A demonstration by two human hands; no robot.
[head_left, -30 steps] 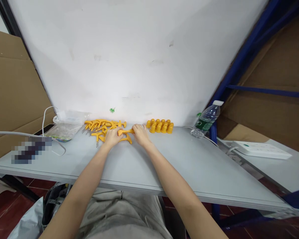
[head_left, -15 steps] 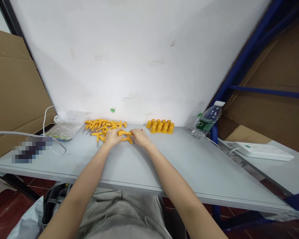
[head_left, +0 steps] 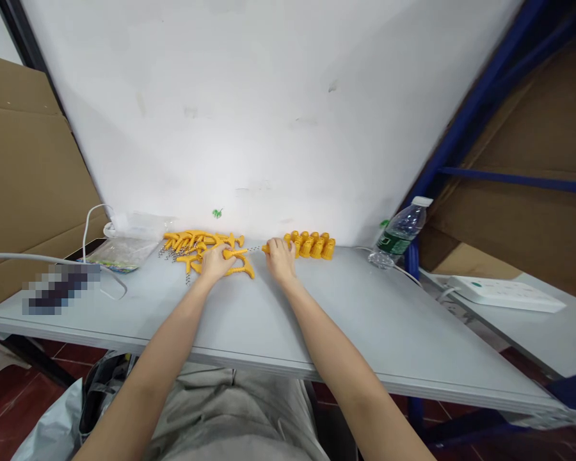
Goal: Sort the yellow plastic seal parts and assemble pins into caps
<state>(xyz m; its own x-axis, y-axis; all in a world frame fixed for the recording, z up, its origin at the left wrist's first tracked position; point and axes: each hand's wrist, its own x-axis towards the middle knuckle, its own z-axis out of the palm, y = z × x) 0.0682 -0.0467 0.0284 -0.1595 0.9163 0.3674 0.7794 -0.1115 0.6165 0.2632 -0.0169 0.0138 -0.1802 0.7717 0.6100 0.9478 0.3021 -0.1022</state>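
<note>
My left hand [head_left: 215, 261] is closed around the yellow handle of a corkscrew [head_left: 235, 255], whose metal spiral points right, bare. Just beyond the spiral's tip, my right hand [head_left: 280, 257] grips a yellow cap [head_left: 265, 248], apart from the corkscrew. Its fingers hide most of that cap. Under and beside my left hand lies a curved yellow handle piece [head_left: 247, 267]. A pile of yellow corkscrews [head_left: 187, 241] with bare spirals spreads behind and left of it. Rows of yellow caps [head_left: 317, 246] stand to the right of my right hand, which partly overlaps them in view.
A tilted water bottle [head_left: 401, 232] leans at the table's right end near a cable. Plastic bags [head_left: 125, 251], a white cable and a blurred dark object [head_left: 60, 291] lie at the left. A white wall panel [head_left: 278, 128] closes the back; a power strip [head_left: 506, 293] sits far right.
My right hand has moved right, away from my left hand, with a yellow cap in its fingers. The corkscrew's metal spiral now shows between the hands. My left hand has barely moved.
</note>
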